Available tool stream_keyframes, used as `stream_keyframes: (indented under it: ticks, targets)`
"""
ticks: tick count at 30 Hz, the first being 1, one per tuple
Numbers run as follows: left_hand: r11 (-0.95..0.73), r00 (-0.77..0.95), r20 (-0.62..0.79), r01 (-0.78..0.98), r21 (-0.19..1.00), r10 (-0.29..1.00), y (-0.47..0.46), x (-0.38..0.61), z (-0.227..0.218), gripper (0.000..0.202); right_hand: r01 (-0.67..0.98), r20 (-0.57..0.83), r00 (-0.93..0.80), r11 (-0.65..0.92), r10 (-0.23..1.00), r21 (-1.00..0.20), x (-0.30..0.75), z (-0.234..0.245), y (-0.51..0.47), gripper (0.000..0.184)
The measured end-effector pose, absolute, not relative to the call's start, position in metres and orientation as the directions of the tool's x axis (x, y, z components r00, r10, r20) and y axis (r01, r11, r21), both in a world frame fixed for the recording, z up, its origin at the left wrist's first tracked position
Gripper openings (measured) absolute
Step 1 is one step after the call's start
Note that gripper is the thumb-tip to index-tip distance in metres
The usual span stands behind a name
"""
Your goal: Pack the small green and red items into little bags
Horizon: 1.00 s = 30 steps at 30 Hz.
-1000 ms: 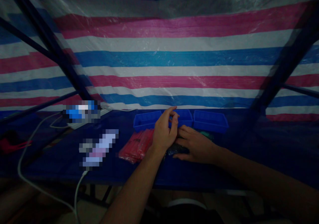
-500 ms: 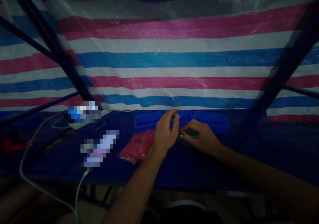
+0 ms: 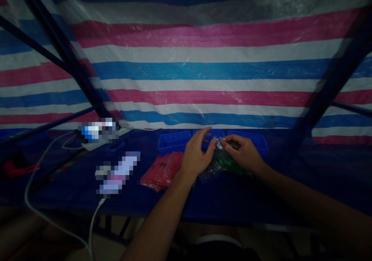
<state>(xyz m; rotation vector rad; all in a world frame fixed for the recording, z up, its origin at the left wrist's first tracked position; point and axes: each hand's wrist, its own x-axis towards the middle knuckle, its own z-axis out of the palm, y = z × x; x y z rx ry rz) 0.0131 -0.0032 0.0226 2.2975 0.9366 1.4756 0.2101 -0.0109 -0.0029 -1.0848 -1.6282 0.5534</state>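
Observation:
My left hand [image 3: 197, 155] and my right hand [image 3: 244, 152] meet above the dark blue table [image 3: 72, 183]. Both pinch the top of a clear plastic bag [image 3: 221, 161] with green contents, lifted slightly off the table. The bag hangs between the two hands. A red packet [image 3: 162, 170] of thin sticks lies on the table just left of my left hand. Three blue trays [image 3: 173, 141] stand in a row behind the hands.
A striped pink, blue and white tarp [image 3: 203, 71] hangs behind the table. Dark poles [image 3: 61, 48] slant at left and right. A white cable [image 3: 43, 214] trails off the left edge. Two blurred-out objects [image 3: 117, 174] lie at the left.
My right hand rose from lying flat on a dark thing on the table and now holds the green bag up. My left hand came in to pinch the bag's top too.

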Motion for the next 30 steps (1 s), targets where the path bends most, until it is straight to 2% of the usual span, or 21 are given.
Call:
stream_keyframes:
  ticks: [3, 10, 20, 30]
  targets:
    - [-0.744, 0.31, 0.68, 0.36, 0.563, 0.664, -0.0008, 0.0142, 0.0187, 0.044, 0.373, 0.521, -0.063, 0.504, 0.851, -0.779, 0.2119, -0.004, -0.009, 0.021]
    - [-0.75, 0.319, 0.686, 0.397, 0.529, 0.654, 0.0052, 0.014, 0.0129, 0.045, 0.488, 0.595, -0.104, 0.563, 0.797, -0.667, 0.2137, -0.002, -0.0084, 0.016]
    - [-0.768, 0.32, 0.715, 0.429, 0.476, 0.622, 0.0044, 0.0129, 0.0154, 0.026, 0.593, 0.668, -0.224, 0.643, 0.71, -0.485, 0.2157, 0.0024, -0.0103, 0.015]
    - [-0.743, 0.222, 0.733, 0.418, 0.524, 0.642, 0.0014, 0.0117, 0.0216, 0.023, 0.614, 0.659, -0.181, 0.607, 0.73, -0.504, 0.2173, 0.0045, -0.0098, 0.014]
